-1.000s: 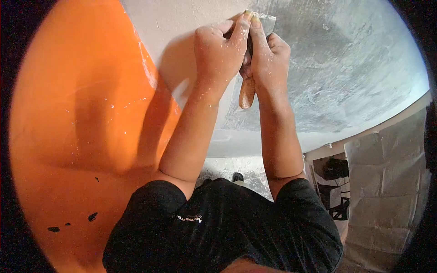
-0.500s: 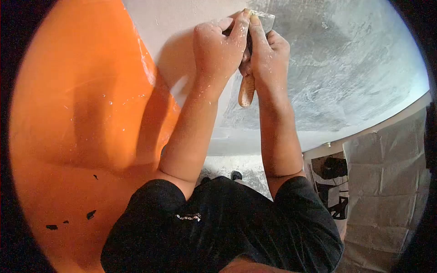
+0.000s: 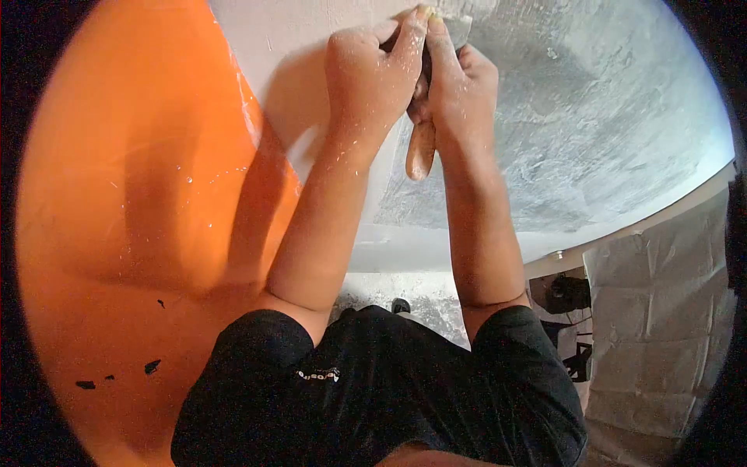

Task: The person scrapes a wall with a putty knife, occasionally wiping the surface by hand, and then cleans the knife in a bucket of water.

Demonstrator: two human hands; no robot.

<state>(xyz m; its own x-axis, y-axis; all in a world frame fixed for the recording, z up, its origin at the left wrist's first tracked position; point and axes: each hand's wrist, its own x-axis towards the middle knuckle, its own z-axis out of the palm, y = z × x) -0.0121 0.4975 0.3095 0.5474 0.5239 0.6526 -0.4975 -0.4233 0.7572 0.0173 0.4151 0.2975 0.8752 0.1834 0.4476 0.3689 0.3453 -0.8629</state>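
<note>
A putty knife [image 3: 421, 152] with a rounded wooden handle is held up against the patchy grey-white wall [image 3: 576, 148]. My left hand [image 3: 372, 74] is closed at its left side, its thumb pressed near the base of the blade. Around the other side wraps my right hand [image 3: 464, 89], its thumb tip touching the left one. A corner of the blade shows past the right thumb, and the handle's end hangs below both hands. White specks dot both hands and forearms. Most of the fingers are hidden behind the hands.
To the left is a smooth orange surface [image 3: 85, 194] with white specks and several dark marks. A creased grey-brown sheet [image 3: 661, 311] hangs at the right, beside dark items [image 3: 566, 296]. A speckled floor [image 3: 436, 300] and a dark shoe [image 3: 401, 305] appear below.
Both hands and the putty knife have shifted slightly upward in view, and less of the blade shows. The grip looks the same.
</note>
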